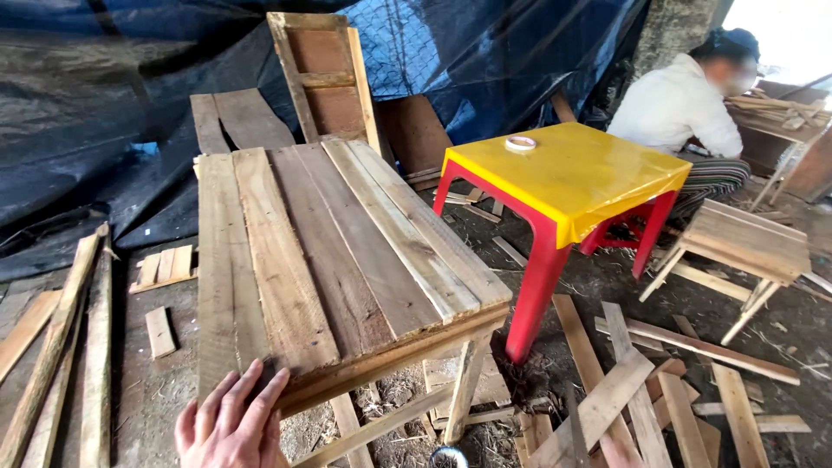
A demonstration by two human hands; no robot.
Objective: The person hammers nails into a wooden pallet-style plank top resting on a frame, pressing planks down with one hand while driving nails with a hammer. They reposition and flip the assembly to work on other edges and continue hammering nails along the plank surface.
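A rough wooden table [329, 251] made of several long planks fills the middle of the head view. My left hand [227, 420] lies flat with fingers spread on the near left corner of its top, holding nothing. My right hand is almost out of frame: only a fingertip [614, 451] shows at the bottom edge, above the scrap boards, and its state is unclear.
A yellow-topped table with red legs [563, 186] stands to the right, a tape roll [520, 143] on it. A seated person [685, 108] works behind it beside a small wooden stool [745, 247]. Loose boards [641, 390] litter the floor; long slats [61, 347] lie left. Dark tarpaulin hangs behind.
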